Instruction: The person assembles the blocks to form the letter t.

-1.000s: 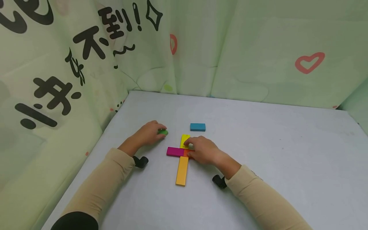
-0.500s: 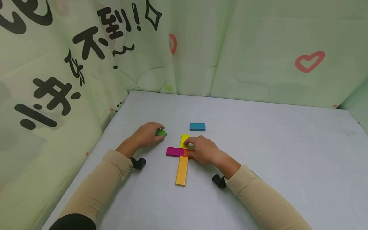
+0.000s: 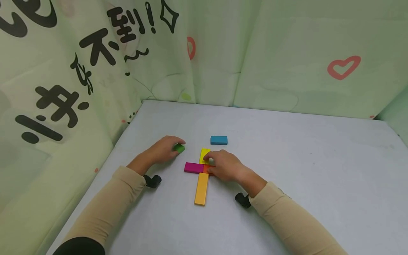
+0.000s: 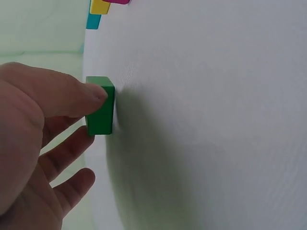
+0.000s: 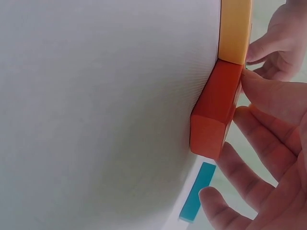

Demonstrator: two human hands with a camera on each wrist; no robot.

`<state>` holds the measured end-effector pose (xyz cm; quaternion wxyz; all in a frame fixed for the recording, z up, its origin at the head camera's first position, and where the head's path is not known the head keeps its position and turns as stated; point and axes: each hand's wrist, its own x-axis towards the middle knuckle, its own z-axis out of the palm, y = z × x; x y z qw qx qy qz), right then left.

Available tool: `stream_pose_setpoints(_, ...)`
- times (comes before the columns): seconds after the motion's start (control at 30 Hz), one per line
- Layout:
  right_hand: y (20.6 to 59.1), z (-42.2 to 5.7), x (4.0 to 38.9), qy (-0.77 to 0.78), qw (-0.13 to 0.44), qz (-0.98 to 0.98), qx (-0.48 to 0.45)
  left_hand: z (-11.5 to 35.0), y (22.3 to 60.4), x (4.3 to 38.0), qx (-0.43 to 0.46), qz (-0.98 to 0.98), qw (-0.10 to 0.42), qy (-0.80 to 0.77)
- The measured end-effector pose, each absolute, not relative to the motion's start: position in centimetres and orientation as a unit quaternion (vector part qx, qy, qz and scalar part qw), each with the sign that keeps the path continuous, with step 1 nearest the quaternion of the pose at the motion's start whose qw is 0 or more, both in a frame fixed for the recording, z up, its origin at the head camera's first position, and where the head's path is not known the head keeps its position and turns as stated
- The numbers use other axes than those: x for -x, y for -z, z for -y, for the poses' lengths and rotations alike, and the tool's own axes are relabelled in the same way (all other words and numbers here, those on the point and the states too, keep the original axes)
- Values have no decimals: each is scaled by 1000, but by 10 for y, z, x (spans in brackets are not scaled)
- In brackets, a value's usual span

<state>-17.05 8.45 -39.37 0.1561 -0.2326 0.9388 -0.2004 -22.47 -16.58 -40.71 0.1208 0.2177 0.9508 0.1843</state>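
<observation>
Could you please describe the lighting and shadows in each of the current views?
Head view: soft light, with a faint shadow along the left sleeve on the white table; left wrist view: a broad, soft-edged shadow beside the green block; right wrist view: a wide, diffuse shadow beside the orange block.

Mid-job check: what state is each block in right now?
Green block: pinched in left hand
Orange block: partly hidden by right hand, grip unclear
Yellow block: flat, partly hidden by right hand
Magenta block: flat, end against orange block
Amber block: flat, uncovered
Blue block: untouched, lying apart
</observation>
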Motion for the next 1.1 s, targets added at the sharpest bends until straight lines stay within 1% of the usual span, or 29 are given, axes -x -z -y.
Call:
stream_pose_setpoints(0.33,392,-84,171,198,156,-939,233,167,408,226,-199,-950,119,-210)
stream_pose_setpoints(0.53,392,-83,171,195,159,-940,231,167,406,221,-201,-948,115,-218)
stream_pose_setpoints(0.87,393,-84,170,200,160,-938,233,157,393,192,-171,-944,141,-243)
stream_pose_setpoints(1.1,392,-84,171,199,152,-939,236,149,390,169,-198,-939,148,-237)
